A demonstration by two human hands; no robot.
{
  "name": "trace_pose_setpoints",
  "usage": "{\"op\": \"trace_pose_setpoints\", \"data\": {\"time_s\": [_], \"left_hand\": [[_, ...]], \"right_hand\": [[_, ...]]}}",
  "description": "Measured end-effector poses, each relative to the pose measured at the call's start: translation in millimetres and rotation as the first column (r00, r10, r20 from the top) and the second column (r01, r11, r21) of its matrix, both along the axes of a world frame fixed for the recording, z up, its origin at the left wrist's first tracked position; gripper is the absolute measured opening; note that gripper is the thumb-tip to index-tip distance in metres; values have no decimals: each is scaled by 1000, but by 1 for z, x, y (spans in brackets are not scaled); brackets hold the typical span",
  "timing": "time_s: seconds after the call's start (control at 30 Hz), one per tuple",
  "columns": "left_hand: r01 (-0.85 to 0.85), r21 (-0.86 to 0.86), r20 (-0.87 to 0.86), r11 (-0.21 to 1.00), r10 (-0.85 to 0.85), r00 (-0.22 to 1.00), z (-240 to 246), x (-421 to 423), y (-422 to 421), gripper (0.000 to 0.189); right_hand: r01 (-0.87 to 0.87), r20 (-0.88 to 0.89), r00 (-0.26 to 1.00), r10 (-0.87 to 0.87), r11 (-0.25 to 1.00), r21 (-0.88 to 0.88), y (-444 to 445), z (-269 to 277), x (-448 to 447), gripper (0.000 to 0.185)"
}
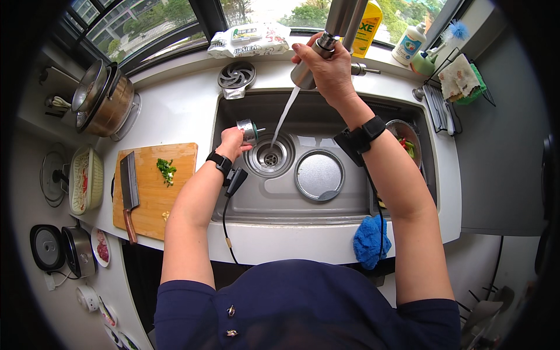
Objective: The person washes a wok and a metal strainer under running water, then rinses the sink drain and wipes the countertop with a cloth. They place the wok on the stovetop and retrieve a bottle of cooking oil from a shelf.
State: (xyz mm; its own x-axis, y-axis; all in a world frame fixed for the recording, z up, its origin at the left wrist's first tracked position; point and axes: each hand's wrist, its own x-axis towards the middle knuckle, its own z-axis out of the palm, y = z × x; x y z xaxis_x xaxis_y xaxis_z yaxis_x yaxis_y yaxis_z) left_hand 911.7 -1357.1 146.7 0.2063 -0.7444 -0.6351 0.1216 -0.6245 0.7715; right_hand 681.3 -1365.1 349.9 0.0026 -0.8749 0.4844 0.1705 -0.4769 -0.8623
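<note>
My right hand point(330, 70) grips the brushed-metal spray head point(302, 73) of the kitchen tap above the sink's back edge. A stream of water point(286, 109) runs from it towards the open drain point(270, 156) in the grey sink point(280, 205). Over to the left, my left hand point(232, 142) holds a small metal sink strainer basket point(247, 131) with a green ring, tilted on its side with its stem pointing right. It is beside the drain, left of the water. A round, shallow grey tray or cover point(319, 175) lies on the sink floor right of the drain.
Left of the sink, a cleaver point(129, 181) and chopped scallion point(166, 170) lie on a wooden cutting board point(148, 151). A swirl-patterned drain cover point(236, 75) sits behind the sink. Inside, at right, stands a metal bowl point(400, 127) with vegetables. A blue cloth point(371, 240) hangs over the front edge.
</note>
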Motion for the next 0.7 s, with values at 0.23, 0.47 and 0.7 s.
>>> {"op": "trace_pose_setpoints", "data": {"time_s": [0.23,0.47,0.7], "left_hand": [[15,5,0,1000,-15,1000,-2,0,1,29],[52,31,22,998,-53,998,-8,-1,0,28],[140,45,179,989,-145,973,-18,-17,3,24]], "right_hand": [[-3,7,1000,3,1000,8,1,1,0,17],[-23,-29,999,24,1000,21,3,2,-2,17],[-28,-28,999,30,998,59,5,5,-5,20]]}}
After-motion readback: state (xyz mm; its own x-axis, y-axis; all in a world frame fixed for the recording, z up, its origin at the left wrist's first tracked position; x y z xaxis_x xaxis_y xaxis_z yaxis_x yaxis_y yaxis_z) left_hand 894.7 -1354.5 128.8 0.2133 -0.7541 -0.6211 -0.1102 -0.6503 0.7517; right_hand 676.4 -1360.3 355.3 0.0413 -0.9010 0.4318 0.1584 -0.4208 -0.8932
